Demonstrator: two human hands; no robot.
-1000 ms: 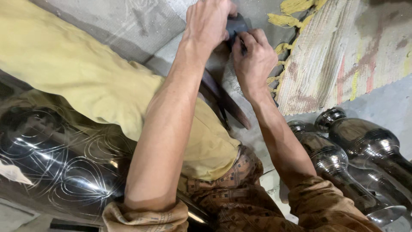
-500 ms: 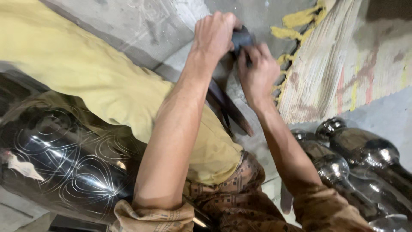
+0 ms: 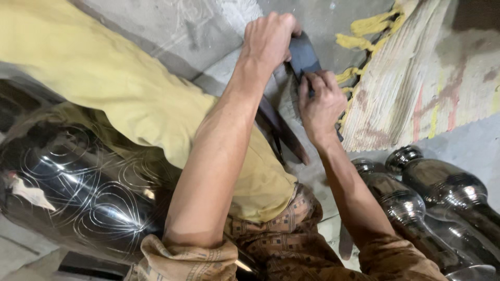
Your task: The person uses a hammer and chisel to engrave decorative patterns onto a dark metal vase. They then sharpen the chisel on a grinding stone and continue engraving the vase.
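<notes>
Both hands (image 3: 291, 67) on a block (image 3: 303, 58); mat (image 3: 427, 83) right, vessel (image 3: 78, 192) left

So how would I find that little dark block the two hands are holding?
Find the striped woven mat with yellow tassels, top right. Just left of its fringe, above the grey floor, the left hand and right hand meet on a small flat dark block. Unlike the shiny black vases lower down, it is dull, flat and hand-sized.

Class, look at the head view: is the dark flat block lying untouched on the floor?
No. The left hand grips the dark flat block from above, and the right hand presses its fingers against the lower edge.
</notes>
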